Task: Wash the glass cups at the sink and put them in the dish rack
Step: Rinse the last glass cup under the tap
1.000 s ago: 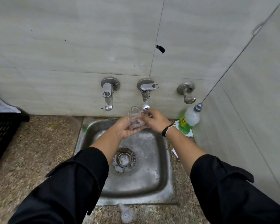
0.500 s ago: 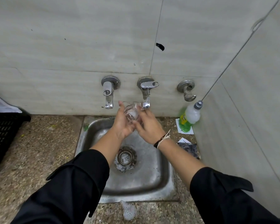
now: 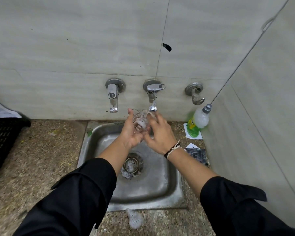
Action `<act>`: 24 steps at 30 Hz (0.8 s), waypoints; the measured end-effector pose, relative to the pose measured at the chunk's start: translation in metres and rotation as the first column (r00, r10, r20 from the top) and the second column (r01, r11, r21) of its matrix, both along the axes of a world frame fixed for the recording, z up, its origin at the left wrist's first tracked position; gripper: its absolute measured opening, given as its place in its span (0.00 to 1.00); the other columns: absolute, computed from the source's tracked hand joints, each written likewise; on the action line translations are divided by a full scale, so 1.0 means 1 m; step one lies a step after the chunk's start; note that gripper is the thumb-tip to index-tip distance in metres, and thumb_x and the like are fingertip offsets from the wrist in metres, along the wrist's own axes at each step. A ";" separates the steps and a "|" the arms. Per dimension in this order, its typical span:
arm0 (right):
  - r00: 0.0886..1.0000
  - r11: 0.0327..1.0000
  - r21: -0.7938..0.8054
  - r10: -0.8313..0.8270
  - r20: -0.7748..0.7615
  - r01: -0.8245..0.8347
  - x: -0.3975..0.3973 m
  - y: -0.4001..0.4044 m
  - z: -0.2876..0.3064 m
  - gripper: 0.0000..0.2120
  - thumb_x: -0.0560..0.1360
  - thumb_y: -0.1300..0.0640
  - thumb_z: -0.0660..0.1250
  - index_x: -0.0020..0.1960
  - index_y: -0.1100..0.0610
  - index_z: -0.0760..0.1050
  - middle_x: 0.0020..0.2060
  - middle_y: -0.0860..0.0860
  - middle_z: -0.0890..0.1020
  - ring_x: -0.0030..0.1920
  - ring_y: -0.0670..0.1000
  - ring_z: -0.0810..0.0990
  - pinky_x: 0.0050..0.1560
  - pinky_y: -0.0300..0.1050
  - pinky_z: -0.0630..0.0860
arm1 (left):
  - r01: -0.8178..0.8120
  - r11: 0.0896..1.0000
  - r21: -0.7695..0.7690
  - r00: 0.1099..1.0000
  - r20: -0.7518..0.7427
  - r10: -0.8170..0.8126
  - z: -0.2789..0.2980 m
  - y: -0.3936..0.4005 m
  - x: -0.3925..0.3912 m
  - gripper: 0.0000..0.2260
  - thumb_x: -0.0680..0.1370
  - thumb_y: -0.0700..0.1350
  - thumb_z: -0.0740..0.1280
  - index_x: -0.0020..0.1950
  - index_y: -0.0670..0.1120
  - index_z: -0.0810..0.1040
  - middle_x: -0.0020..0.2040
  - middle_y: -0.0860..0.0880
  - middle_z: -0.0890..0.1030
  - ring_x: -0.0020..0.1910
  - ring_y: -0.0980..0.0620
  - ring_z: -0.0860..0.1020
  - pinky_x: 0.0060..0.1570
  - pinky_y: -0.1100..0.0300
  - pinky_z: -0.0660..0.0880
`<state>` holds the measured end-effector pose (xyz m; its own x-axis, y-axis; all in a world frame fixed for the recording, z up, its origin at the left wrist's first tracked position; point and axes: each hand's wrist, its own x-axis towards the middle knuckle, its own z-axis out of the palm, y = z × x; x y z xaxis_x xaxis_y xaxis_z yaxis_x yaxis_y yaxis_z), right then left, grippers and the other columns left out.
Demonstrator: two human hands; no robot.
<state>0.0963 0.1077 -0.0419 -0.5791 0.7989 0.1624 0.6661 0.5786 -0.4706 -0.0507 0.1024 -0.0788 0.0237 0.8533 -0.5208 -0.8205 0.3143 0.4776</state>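
Observation:
A clear glass cup [image 3: 140, 122] with foam on it lies tilted between both my hands, just under the middle tap [image 3: 152, 101], above the back of the steel sink [image 3: 153, 183]. My left hand [image 3: 132, 132] cradles the cup from the left, fingers curled round it. My right hand [image 3: 160, 135] touches its right side with spread fingers. Water streams from the tap onto the cup. A black dish rack [image 3: 2, 142] shows at the left edge.
A left tap [image 3: 113, 97] and a wall fitting [image 3: 195, 92] flank the middle tap. A green soap bottle [image 3: 197, 123] and a dark scrub pad [image 3: 197, 155] sit right of the sink. Foam [image 3: 134, 218] lies on the speckled counter [image 3: 41, 159] in front.
The cup has tipped from upright to tilted and risen closer to the tap. My right hand slid from behind the cup to its right side, fingers spreading.

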 end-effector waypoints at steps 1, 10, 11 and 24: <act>0.999 0.999 -0.011 0.041 -0.024 -0.041 -0.002 -0.005 -0.001 0.33 0.72 0.51 0.66 0.76 0.58 0.66 0.73 0.60 0.67 0.70 0.61 0.70 0.68 0.58 0.72 | -0.009 1.000 0.002 1.000 -0.004 0.009 0.000 0.001 0.000 0.40 0.77 0.73 0.57 0.70 0.40 0.78 0.65 0.38 0.81 0.63 0.41 0.82 0.62 0.46 0.79; 0.994 0.993 0.042 0.107 0.004 -0.107 -0.001 -0.005 0.000 0.37 0.73 0.51 0.68 0.79 0.58 0.60 0.75 0.59 0.66 0.74 0.61 0.65 0.73 0.58 0.64 | -0.007 1.000 -0.005 0.999 -0.045 0.007 0.003 -0.002 0.004 0.39 0.78 0.73 0.56 0.70 0.42 0.79 0.67 0.40 0.81 0.68 0.42 0.78 0.73 0.45 0.71; 0.989 0.987 0.069 0.150 -0.018 -0.148 0.001 -0.008 0.001 0.36 0.73 0.53 0.68 0.78 0.59 0.62 0.75 0.58 0.67 0.76 0.59 0.64 0.75 0.55 0.62 | -0.027 1.000 -0.011 0.999 -0.032 0.027 0.002 -0.002 0.003 0.38 0.78 0.73 0.56 0.68 0.42 0.80 0.65 0.40 0.82 0.66 0.42 0.80 0.71 0.46 0.73; 0.956 0.789 -0.612 -0.215 -0.199 0.050 -0.004 0.016 -0.008 0.35 0.70 0.39 0.74 0.71 0.54 0.68 0.61 0.52 0.79 0.61 0.53 0.80 0.63 0.57 0.77 | 0.056 0.993 0.108 0.739 -0.673 0.031 0.018 -0.009 0.008 0.13 0.80 0.53 0.71 0.61 0.48 0.82 0.56 0.44 0.85 0.55 0.43 0.83 0.54 0.49 0.82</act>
